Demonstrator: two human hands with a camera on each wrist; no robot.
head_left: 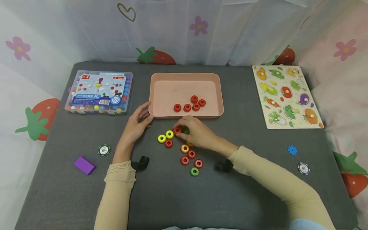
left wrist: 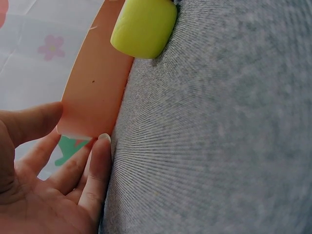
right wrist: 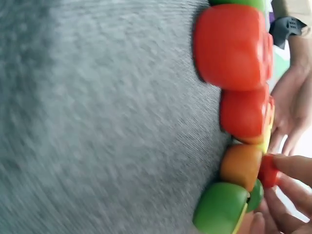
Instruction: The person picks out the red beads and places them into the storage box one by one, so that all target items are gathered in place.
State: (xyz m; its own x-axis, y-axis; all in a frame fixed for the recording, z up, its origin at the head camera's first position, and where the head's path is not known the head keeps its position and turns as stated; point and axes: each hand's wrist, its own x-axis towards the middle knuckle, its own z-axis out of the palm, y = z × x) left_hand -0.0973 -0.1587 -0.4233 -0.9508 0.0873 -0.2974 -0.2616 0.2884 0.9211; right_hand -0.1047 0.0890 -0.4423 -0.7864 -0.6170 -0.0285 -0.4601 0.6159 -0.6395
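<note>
My left hand (head_left: 137,124) rests against the near left corner of a pink tray (head_left: 161,80), fingers along its side, as the left wrist view also shows. Several red ring-shaped beads (head_left: 187,107) lie inside the tray. Just in front of it, my right hand (head_left: 198,132) pinches a red bead (right wrist: 268,170) between thumb and fingers. Around that hand lie loose beads: yellow beads (head_left: 162,138), red beads (head_left: 185,160), an orange bead (head_left: 185,148) and a green bead (head_left: 194,171). Part of the pile is hidden under the right hand.
A clear box of molecule-model pieces (head_left: 99,91) stands at the back left, a vegetable puzzle board (head_left: 287,95) at the back right. At left lie a purple block (head_left: 84,165) and a dark chip (head_left: 103,150); at right, a blue disc (head_left: 292,150) and another chip (head_left: 303,168).
</note>
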